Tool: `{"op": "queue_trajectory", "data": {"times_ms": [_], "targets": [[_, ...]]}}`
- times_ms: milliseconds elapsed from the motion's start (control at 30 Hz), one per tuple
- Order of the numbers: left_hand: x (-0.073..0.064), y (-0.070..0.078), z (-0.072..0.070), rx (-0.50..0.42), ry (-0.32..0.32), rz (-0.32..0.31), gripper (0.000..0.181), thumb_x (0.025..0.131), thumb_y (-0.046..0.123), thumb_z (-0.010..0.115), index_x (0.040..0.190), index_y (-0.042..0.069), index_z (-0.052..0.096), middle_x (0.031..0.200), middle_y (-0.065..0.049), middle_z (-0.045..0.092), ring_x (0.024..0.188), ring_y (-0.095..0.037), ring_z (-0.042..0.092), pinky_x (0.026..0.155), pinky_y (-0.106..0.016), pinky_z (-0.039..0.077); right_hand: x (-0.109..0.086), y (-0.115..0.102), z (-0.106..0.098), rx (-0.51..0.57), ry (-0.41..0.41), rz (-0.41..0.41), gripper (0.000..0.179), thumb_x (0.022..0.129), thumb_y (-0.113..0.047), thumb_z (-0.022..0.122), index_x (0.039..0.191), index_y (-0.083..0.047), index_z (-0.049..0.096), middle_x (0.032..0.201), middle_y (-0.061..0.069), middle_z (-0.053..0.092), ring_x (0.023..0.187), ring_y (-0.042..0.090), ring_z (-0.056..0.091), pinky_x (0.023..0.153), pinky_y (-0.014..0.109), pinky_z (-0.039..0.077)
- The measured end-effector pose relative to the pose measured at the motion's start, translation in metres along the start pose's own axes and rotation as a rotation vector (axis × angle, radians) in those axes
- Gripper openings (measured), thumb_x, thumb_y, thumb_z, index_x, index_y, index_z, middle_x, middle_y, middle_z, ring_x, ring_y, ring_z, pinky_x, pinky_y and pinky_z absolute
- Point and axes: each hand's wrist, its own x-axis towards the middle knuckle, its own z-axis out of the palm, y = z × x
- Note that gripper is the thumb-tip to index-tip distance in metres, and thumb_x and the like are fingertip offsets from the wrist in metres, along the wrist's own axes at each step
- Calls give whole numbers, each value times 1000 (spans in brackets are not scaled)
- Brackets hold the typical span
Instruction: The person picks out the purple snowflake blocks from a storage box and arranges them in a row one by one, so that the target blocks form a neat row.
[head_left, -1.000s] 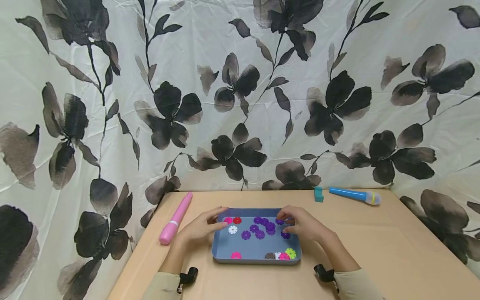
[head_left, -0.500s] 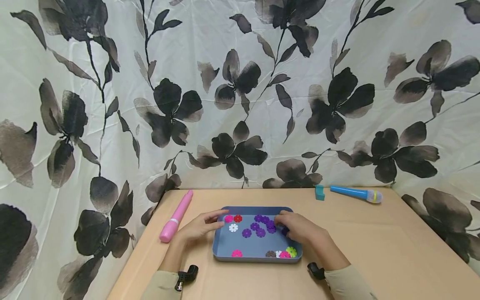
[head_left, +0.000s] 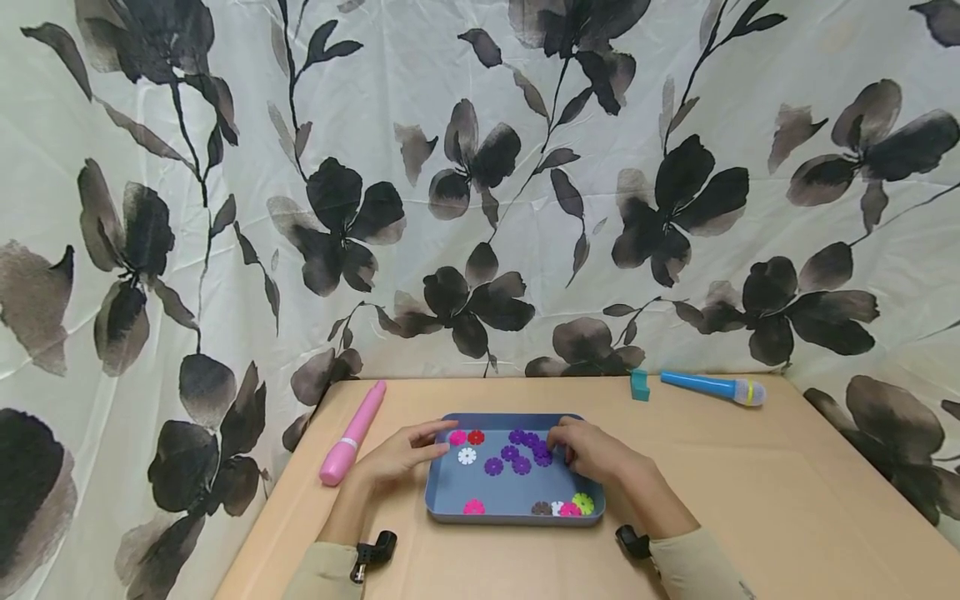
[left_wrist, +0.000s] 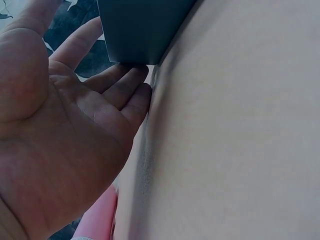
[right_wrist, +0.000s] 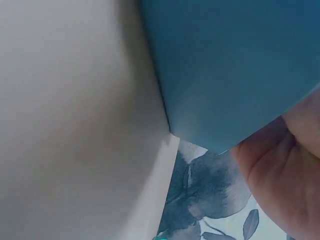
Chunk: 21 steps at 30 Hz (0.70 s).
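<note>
A blue-grey tray (head_left: 495, 487) lies on the table with small flower-shaped pieces in it. Several purple flower pieces (head_left: 521, 466) cluster from its middle toward the right. My left hand (head_left: 401, 457) is at the tray's left wall, thumb near the rim; in the left wrist view its fingers are extended, some by the tray's underside. Over the tray's right side is my right hand (head_left: 600, 457), its fingers bent down beside the purple pieces. Its fingertips are partly hidden, so I cannot see whether a piece is between them. The right wrist view shows mostly tray wall.
Pink (head_left: 457, 437), red (head_left: 476, 437) and white (head_left: 467, 456) pieces sit at the tray's upper left. Other colours lie along its near edge. A pink stick-shaped object (head_left: 352, 433) is left of the tray. Far right are a blue toy microphone (head_left: 708, 388) and a teal block (head_left: 639, 385).
My right hand has moved slightly left and further over the tray; two purple pieces at the right side are now out of sight by it. My left hand has stayed at the tray's side.
</note>
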Motion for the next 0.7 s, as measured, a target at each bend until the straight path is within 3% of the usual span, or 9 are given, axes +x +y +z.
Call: {"op": "queue_trajectory", "data": {"times_ms": [100,300,467,567,700], "targets": [[0,-1,0,-8,-2,-2,56,103,30,67,155,14,51,166,-14,39,156,-41,30,129,-56,25,-1,1,2,-6,8,5,35,84,15,74,110,-9,73,100,4,60,83,13,56,72,24,56],[-1,0,1,-15,0,-4,57,103,30,66,155,13,51,166,-13,41,155,-40,32,128,-55,26,-2,-3,3,-61,23,11,36,85,11,77,113,-11,72,112,2,61,99,16,60,93,40,61],[0,2,1,-33,-10,-3,58,104,31,66,156,11,49,165,-13,41,154,-41,34,128,-55,26,-3,-8,-2,-37,21,22,39,83,14,74,114,-10,72,119,5,60,105,22,61,99,46,60],[0,2,1,-33,-13,-2,57,104,30,66,155,12,50,165,-13,41,154,-41,33,128,-55,27,-4,-8,-4,78,-1,8,40,84,12,77,118,-8,71,123,6,60,112,28,63,99,49,59],[0,1,1,-25,-11,-4,56,103,29,67,155,15,52,165,-13,42,154,-42,33,127,-56,27,-4,-8,-5,337,-56,-9,43,86,8,78,126,-5,67,130,7,60,127,35,60,104,53,56]]}}
